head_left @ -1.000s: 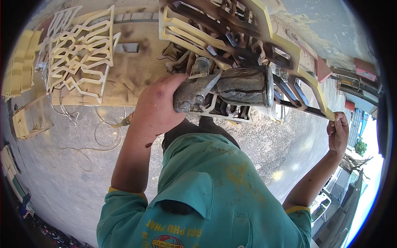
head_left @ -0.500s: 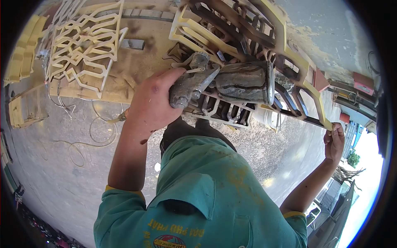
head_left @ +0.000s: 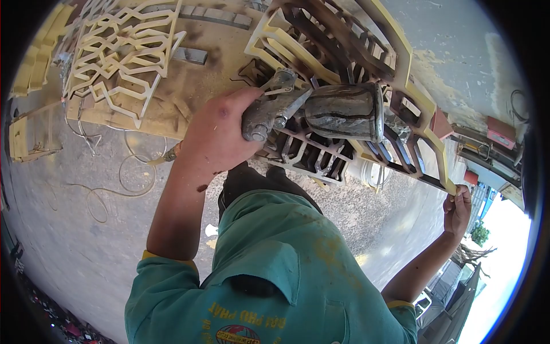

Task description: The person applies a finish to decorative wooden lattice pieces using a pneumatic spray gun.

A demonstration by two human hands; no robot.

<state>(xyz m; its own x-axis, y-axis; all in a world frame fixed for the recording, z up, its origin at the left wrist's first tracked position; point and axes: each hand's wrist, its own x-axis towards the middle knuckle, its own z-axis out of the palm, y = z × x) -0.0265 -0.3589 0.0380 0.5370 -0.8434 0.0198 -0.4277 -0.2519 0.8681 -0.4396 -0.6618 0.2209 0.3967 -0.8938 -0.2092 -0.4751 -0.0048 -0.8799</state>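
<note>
My left hand (head_left: pixel 226 129) is closed round the grey body of a spray gun (head_left: pixel 278 109). The gun's scuffed metal cup (head_left: pixel 344 113) points right, across a patterned lattice panel (head_left: pixel 432 152). Dark brown covers much of this panel, with pale yellow along its outer edge. At the panel's lower right corner, the fingers of my right hand (head_left: pixel 458 209) pinch the tip of the frame. My left fingers are mostly hidden behind the gun, so the trigger grip cannot be made out.
A cream lattice panel (head_left: pixel 123 57) lies on a brown-stained board (head_left: pixel 200 74) at upper left. A thin hose (head_left: pixel 137 192) loops over the concrete floor. A wooden frame (head_left: pixel 34 135) stands at far left. A red box (head_left: pixel 501 131) is by the wall at right.
The view has shifted slightly. My left hand and the spray gun appear a little further right, and my right hand a little lower, still at the panel's corner.
</note>
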